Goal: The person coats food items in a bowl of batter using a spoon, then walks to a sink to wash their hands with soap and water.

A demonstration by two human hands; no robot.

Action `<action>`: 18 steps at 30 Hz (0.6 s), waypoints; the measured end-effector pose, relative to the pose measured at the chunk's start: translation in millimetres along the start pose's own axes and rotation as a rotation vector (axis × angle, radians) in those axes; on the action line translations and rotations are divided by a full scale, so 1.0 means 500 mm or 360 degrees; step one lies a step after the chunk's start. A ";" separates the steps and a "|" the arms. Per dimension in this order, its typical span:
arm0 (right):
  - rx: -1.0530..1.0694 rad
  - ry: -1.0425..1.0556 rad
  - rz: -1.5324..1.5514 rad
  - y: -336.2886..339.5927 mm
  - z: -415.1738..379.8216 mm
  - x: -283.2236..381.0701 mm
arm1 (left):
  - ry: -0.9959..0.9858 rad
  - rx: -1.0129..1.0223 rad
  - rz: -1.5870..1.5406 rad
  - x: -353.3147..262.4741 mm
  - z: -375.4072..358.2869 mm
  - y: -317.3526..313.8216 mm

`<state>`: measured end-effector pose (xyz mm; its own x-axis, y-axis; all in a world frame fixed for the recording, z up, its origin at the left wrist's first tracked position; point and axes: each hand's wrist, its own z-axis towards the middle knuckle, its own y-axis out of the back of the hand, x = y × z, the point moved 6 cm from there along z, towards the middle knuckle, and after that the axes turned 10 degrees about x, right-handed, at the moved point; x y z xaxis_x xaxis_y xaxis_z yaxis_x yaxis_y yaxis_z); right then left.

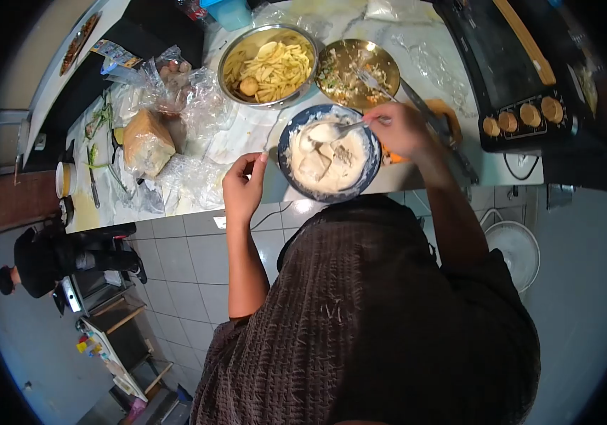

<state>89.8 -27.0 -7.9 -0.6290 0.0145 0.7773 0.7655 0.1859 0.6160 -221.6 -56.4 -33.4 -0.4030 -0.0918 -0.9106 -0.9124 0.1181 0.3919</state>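
Note:
A dark blue bowl [284, 164] of thick, creamy white batter [342, 166] sits at the counter's front edge. Several pale lumps lie in the batter, partly coated. My right hand [404, 131] grips a metal spoon [352, 128] by its handle, the spoon's head down in the mixture. Just left of the bowl is my left hand [241, 188], its fingers curled and the thumb and forefinger pinched together; whatever is between them is too small to make out. Behind the bowl stand a steel bowl of cut potato strips [268, 67] and a metal plate of chopped filling with a fork [371, 79].
A bread loaf in plastic [146, 145] and a clear bag of round things [174, 74] lie at left. A knife [94, 188] is farther left. At right are a wooden board [446, 117] and an oven with knobs [530, 117]. Another person [45, 262] stands across the room.

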 end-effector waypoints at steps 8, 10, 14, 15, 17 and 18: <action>-0.0171 0.0729 -0.0255 -0.047 0.005 0.109 | 0.0047 -0.0063 -0.0009 0.000 0.002 -0.017; -0.0212 0.0813 -0.0319 -0.031 0.001 0.122 | 0.0053 -0.0072 -0.0026 -0.003 0.004 -0.021; -0.0222 0.0987 -0.0420 -0.021 -0.012 0.121 | 0.0059 -0.0110 -0.0016 0.000 -0.001 -0.019; -0.0200 0.1023 -0.0456 -0.023 -0.015 0.120 | 0.0066 -0.0100 0.0000 0.003 0.001 -0.021; -0.0220 0.1027 -0.0464 -0.022 -0.017 0.121 | 0.0084 -0.0124 -0.0055 0.008 0.004 -0.022; -0.0246 0.1025 -0.0464 -0.020 -0.017 0.121 | 0.0102 -0.0141 -0.0100 0.012 0.004 -0.024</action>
<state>45.4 -36.4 34.1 -0.6424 -0.6051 0.4702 0.6190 -0.0479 0.7840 -213.0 -56.6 -43.7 -0.3460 -0.1596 -0.9246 -0.9376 0.0226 0.3470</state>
